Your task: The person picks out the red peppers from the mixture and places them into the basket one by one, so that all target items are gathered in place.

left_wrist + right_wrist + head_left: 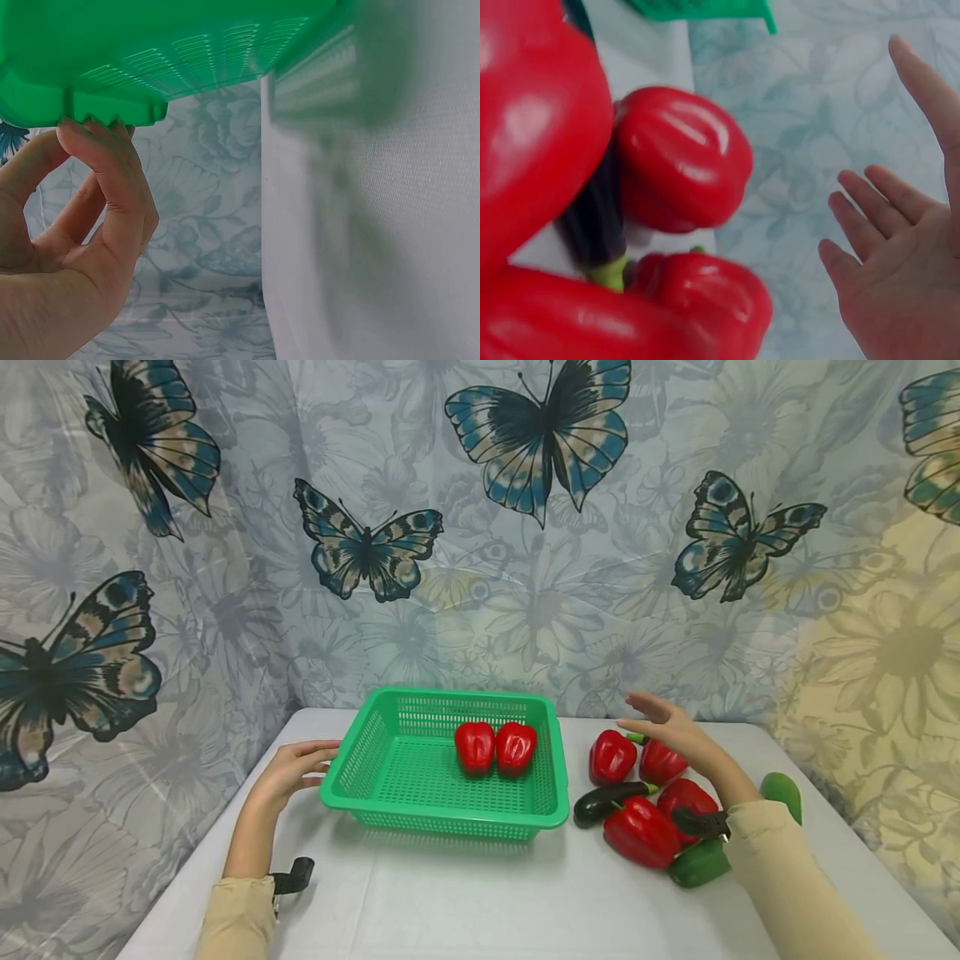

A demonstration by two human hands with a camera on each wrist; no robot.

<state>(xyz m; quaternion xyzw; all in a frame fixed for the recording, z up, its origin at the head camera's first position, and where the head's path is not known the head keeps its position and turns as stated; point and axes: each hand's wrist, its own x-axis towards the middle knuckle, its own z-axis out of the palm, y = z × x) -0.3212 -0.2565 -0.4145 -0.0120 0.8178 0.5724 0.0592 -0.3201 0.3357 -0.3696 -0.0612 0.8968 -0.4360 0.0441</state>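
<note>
A green plastic basket (442, 821) stands on the table with two red bell peppers (475, 748) inside, side by side toward its right. My left hand (296, 768) is at the basket's left end; in the left wrist view the fingertips (75, 129) touch the rim's edge, fingers loosely bent. Over the pile to the right of the basket, my right hand (667, 727) hovers with fingers spread, holding nothing. Below it lie several red bell peppers (612, 757) and a dark eggplant (600, 804). The right wrist view shows the palm (907, 285) apart from the nearest pepper (686, 157).
A long green vegetable (697, 864) lies at the pile's near side, partly hidden by the right arm. Another green one (782, 792) is further right, behind the sleeve. The white table (450, 902) ends at a butterfly-patterned cloth backdrop (480, 627).
</note>
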